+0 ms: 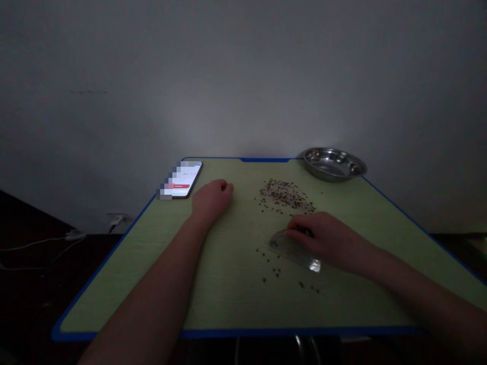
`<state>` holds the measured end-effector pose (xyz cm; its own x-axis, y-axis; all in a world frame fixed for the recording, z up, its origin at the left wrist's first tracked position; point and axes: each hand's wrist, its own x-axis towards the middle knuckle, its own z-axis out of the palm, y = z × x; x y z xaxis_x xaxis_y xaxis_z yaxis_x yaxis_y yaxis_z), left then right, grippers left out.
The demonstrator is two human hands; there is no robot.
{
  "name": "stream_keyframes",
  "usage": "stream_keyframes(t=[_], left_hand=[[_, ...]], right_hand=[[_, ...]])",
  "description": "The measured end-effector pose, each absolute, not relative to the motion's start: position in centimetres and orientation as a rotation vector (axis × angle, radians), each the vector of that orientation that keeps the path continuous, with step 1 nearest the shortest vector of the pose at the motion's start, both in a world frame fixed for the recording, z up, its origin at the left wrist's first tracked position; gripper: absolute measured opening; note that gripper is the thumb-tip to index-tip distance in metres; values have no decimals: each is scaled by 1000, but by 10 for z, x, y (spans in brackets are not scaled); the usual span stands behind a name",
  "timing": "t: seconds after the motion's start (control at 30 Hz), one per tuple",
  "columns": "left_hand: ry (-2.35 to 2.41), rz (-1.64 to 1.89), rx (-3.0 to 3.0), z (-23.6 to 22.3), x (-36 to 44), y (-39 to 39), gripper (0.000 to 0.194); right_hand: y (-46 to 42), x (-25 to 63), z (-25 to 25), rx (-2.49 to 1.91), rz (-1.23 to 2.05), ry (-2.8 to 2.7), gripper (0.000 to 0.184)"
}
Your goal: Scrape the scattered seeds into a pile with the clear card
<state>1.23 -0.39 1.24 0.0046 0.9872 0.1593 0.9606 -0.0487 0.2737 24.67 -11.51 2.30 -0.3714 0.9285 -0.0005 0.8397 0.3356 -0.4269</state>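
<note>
A pile of small dark grains mixed with pale ones (286, 195) lies on the green tabletop (228, 284). On the near side of it, my right hand (317, 235) is closed, thumb and fingers pinching the top of a small clear plastic bag (292, 251). That bag rests low over the table, and a few dark specks show at its left end. Several loose dark grains (277, 272) are scattered just in front of it. My left hand (213, 200) lies curled on the table left of the pile; whether its fingers hold anything is hidden.
A shiny metal bowl (334, 165) stands at the far right corner. A phone (182, 180) with a lit screen lies at the far left edge, close to my left hand. The table has a blue rim (266, 333) and meets a grey wall (243, 76) behind.
</note>
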Motion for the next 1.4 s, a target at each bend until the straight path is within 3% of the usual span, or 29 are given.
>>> stream_keyframes(t=[0.5,0.9,1.4], left_hand=[[2108,466,2170,11,11,-3,40],[2109,464,2169,13,12,-3,41],[2114,458,2171,12,12,-3,41]], right_hand=[[-93,237,30,-1717,310,-2169,21],[-86,285,28,-1715,517,-2062,30],[-95,277,30,-1557,694,-2139,29]])
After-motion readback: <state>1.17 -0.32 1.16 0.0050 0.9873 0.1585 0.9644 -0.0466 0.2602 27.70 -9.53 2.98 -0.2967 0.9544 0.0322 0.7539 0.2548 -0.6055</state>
